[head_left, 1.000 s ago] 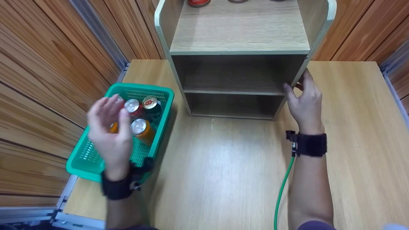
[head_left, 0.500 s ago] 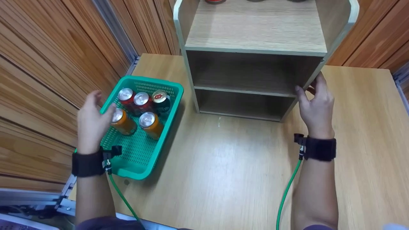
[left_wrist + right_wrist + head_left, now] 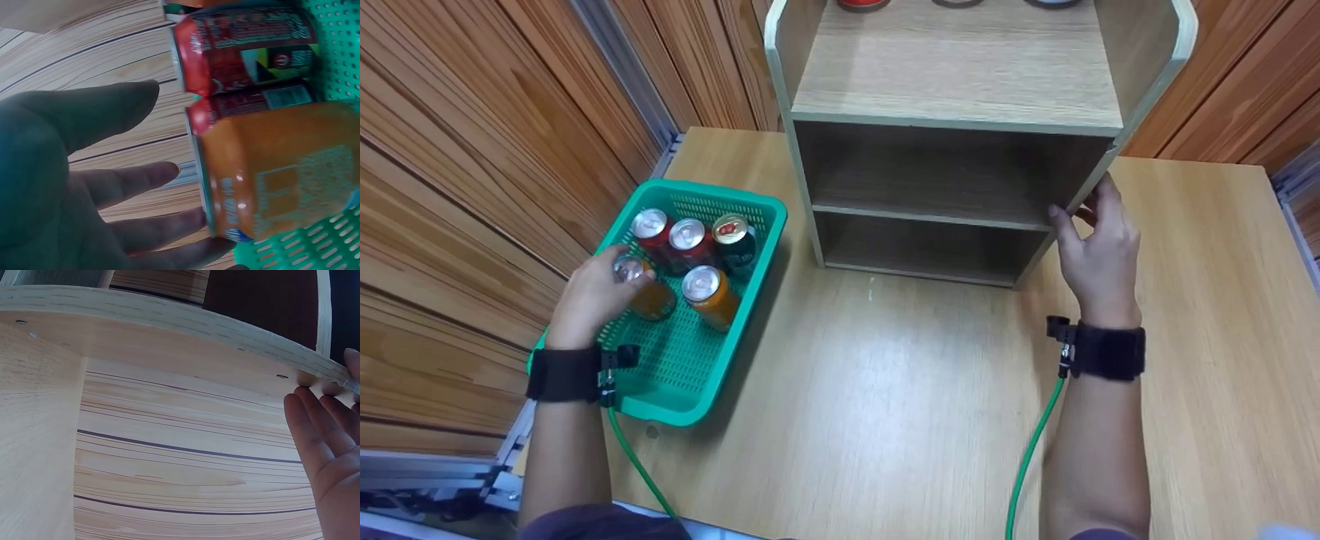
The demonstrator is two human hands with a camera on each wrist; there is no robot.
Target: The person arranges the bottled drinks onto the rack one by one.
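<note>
A person's left hand (image 3: 594,294) reaches an orange can (image 3: 643,289) in a green basket (image 3: 671,379) while the right hand (image 3: 1093,251) steadies a wooden shelf unit (image 3: 960,82) on the table (image 3: 885,405).

The orange can lies on its side at the left of the basket, the left hand's fingers (image 3: 132,180) spread loosely around its top end, touching it at most at the fingertips and not clasped about it. A second orange can (image 3: 709,295) lies just beside it, with two red cans (image 3: 669,238) and a dark green can (image 3: 735,238) further back in the basket, which sits at the table's left edge near the wood-panelled wall (image 3: 472,150). The right hand grips the front edge of the shelf unit's right side panel, thumb on the inner face and fingers (image 3: 312,433) outside. Green cables (image 3: 1027,457) run from black wrist straps (image 3: 1106,351).
</note>
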